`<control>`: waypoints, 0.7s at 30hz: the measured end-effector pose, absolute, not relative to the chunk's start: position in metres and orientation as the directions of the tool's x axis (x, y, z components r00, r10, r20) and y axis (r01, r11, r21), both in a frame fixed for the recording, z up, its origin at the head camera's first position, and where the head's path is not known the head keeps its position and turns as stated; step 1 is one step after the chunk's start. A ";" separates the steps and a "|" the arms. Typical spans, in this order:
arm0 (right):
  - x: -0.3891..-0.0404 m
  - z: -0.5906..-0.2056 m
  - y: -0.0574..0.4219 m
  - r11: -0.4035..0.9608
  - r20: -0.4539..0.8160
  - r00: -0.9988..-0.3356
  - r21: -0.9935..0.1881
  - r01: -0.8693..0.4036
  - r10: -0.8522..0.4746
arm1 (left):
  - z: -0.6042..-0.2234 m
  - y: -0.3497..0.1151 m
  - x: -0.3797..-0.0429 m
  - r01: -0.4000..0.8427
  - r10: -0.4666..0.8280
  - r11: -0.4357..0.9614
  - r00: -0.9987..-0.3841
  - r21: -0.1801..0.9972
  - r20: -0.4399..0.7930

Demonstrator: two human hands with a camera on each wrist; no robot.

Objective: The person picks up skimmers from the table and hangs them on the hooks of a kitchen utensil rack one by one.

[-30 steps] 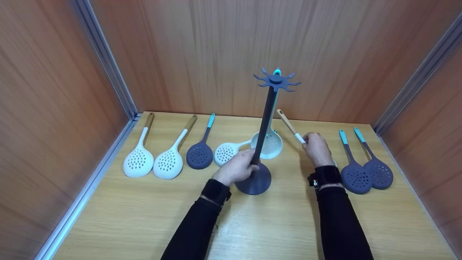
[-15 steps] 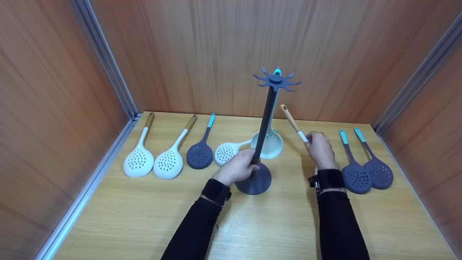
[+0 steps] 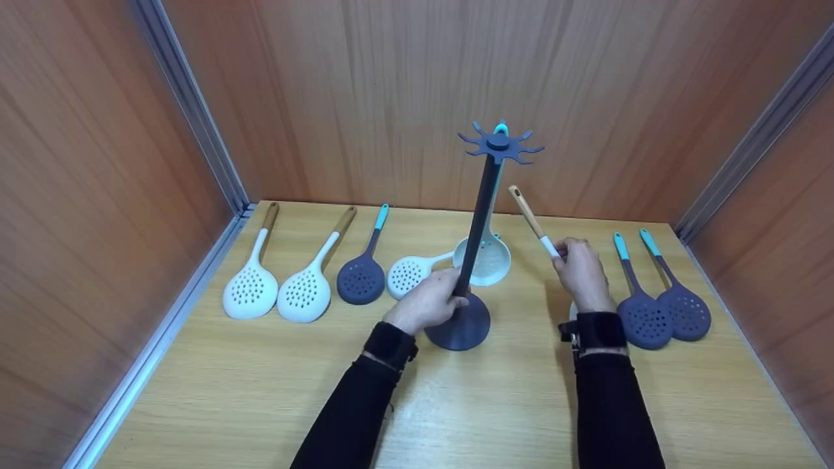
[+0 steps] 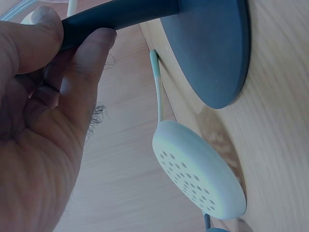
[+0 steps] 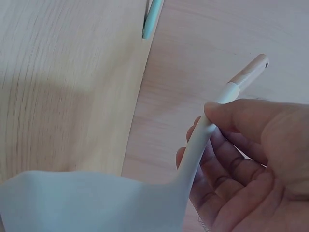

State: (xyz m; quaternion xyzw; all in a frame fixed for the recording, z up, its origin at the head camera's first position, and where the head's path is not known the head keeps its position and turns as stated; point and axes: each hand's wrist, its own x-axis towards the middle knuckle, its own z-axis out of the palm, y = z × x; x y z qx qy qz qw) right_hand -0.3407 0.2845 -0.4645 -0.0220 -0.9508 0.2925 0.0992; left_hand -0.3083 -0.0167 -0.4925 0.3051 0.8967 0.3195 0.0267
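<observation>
Your right hand point(image 5: 260, 159) pinches a wood-ended white utensil point(image 5: 164, 195) by its neck point(image 5: 194, 149); its broad head point(image 5: 91, 203) fills the lower left; a teal handle point(image 5: 152, 19) shows by the edge of the worktop point(image 5: 58, 121).

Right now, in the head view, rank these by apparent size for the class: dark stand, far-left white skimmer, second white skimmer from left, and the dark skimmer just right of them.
1. Dark stand, clearly largest.
2. Far-left white skimmer and second white skimmer, too alike to rank.
3. Dark skimmer, smallest.
</observation>
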 end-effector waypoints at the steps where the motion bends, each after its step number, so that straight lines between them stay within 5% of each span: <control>1: -0.341 -0.465 0.285 0.827 0.176 -0.980 -0.562 -0.019 0.098 | -0.492 -0.017 -0.308 0.527 0.563 0.611 -0.814 0.590 0.145; 21: -0.333 -0.459 0.285 0.818 0.193 -0.974 -0.576 -0.016 0.117 | -0.493 -0.017 -0.308 0.524 0.553 0.627 -0.821 0.576 0.144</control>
